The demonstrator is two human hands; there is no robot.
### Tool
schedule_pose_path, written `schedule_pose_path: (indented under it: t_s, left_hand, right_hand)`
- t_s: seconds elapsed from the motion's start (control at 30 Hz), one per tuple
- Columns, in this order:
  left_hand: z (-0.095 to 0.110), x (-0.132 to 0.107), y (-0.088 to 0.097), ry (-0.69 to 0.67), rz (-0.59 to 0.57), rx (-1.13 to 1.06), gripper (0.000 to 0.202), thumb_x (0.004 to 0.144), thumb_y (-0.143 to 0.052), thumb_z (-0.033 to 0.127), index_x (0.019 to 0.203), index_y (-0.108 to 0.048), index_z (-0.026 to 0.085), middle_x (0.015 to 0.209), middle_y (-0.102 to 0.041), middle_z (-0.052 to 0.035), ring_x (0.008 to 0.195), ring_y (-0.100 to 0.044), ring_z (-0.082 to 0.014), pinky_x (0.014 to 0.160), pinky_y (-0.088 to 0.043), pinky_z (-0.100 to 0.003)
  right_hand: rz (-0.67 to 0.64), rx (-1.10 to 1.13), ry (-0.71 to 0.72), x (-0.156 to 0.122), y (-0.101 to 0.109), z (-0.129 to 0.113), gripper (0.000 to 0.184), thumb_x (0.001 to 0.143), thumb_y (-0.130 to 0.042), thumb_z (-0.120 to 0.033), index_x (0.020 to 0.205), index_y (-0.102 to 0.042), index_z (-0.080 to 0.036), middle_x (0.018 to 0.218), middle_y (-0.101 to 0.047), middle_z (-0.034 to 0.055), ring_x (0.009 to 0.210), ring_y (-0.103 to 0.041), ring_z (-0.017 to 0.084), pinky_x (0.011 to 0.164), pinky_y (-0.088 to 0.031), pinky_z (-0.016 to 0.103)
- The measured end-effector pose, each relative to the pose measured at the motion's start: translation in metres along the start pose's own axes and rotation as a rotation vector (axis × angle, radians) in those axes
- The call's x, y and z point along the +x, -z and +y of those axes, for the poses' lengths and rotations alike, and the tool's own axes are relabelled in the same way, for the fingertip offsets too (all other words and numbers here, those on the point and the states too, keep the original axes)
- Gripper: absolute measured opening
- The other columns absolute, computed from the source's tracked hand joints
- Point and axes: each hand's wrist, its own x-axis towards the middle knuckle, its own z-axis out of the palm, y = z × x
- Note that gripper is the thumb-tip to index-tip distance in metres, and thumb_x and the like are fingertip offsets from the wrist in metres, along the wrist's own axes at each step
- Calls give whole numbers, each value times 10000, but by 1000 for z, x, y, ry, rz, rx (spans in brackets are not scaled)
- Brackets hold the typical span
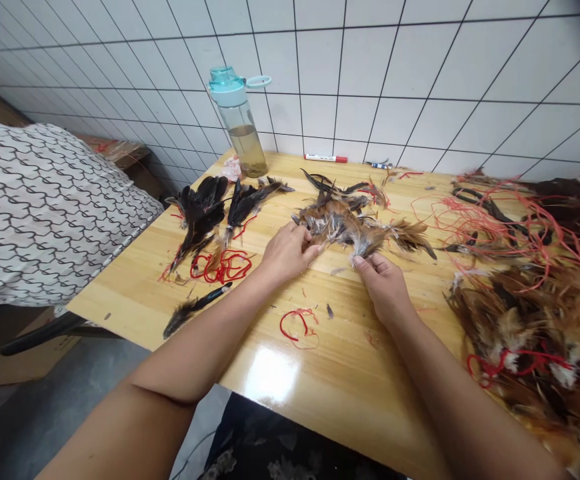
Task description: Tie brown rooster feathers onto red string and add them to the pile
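In the head view, the right hand [383, 280], right of centre, pinches a tuft [369, 243] between thumb and bent fingers. The left hand [290, 252], at centre, has loosely curled fingers against the feather pile [326, 217]; I cannot tell whether they grip any. 2 markers [326, 159] (1 red, 1 blue) lie upper centre-right, beyond the pile.

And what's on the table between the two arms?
Between the left arm and the right arm, the head view shows curled red string, a small dark feather and tiny scraps on the table.
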Motion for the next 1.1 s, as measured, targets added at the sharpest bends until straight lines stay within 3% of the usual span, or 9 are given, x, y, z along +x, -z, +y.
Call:
schedule_pose_path:
  t_s: [0.1, 0.23, 0.43, 0.5, 0.57, 0.63, 0.83, 0.97, 1.1]
  left_hand:
    - [1, 0, -6, -58, 22, 7, 82, 826, -557, 245, 820, -597, 174, 849, -581, -72, 852, -531, -217, 775, -409, -331]
    - [5, 0, 7, -115, 58, -120, 76, 823, -528, 202, 780, -583, 170, 808, -577, -44, 788, -521, -175, 728, -396, -291]
    - [6, -2, 36, -229, -369, -287, 157, 826, -569, 294, 753, -630, 169, 768, -634, -13, 704, -539, -138, 661, -377, -248]
    - [5, -2, 37, -205, -318, -306, 162, 841, -548, 278, 775, -648, 169, 755, -632, -11, 698, -538, -135, 663, -378, -244]
    - [4, -1, 31, -204, -153, -303, 146, 845, -527, 222, 821, -660, 166, 789, -631, -23, 752, -547, -146, 713, -396, -252]
    - [4, -1, 22, -289, -53, -288, 187, 847, -503, 165, 914, -678, 171, 877, -630, -49, 855, -554, -163, 791, -408, -269]
    - [12, -6, -9, -557, -153, -121, 270, 855, -505, 147, 1016, -703, 236, 971, -592, -75, 939, -502, -192, 850, -384, -304]
    - [14, -6, -10, -489, -134, -184, 179, 863, -523, 175, 878, -699, 204, 939, -597, -82, 928, -502, -196, 839, -390, -314]
    - [16, -4, -1, -260, -29, -471, 113, 840, -544, 177, 836, -657, 174, 897, -605, -53, 876, -543, -162, 816, -417, -288]
  right_hand:
    - [9, -12, 8, 1, -1, 1, 357, 736, -622, -449, 587, -401, -211, 520, -294, -77, 508, -232, 83, 493, -202, 254]
    - [3, -25, 20, 1, 0, 2, 368, 733, -626, -474, 592, -406, -213, 523, -321, -69, 514, -259, 90, 490, -215, 254]
    - [3, -4, 22, 0, 0, 2, 367, 746, -620, -471, 598, -400, -216, 534, -317, -66, 519, -252, 92, 486, -215, 252]
    - [1, -2, 34, 1, 0, 2, 368, 745, -620, -477, 598, -405, -216, 541, -319, -63, 524, -254, 93, 486, -216, 250]
    - [2, 1, 41, 1, 0, 2, 372, 737, -626, -481, 596, -410, -214, 544, -327, -61, 526, -256, 92, 486, -220, 249]
    - [5, 3, 35, 1, 0, 2, 381, 732, -633, -483, 589, -405, -214, 537, -325, -64, 521, -255, 90, 485, -221, 249]
    - [-3, 5, 27, 0, 0, 0, 396, 733, -630, -487, 590, -374, -222, 535, -312, -69, 520, -254, 91, 485, -220, 253]
    - [0, -6, 27, -1, 0, 0, 392, 747, -628, -466, 588, -363, -224, 509, -290, -74, 507, -235, 90, 481, -203, 254]
    - [4, -19, 30, -1, 0, 0, 387, 750, -625, -466, 585, -373, -222, 490, -286, -77, 496, -226, 91, 478, -204, 254]
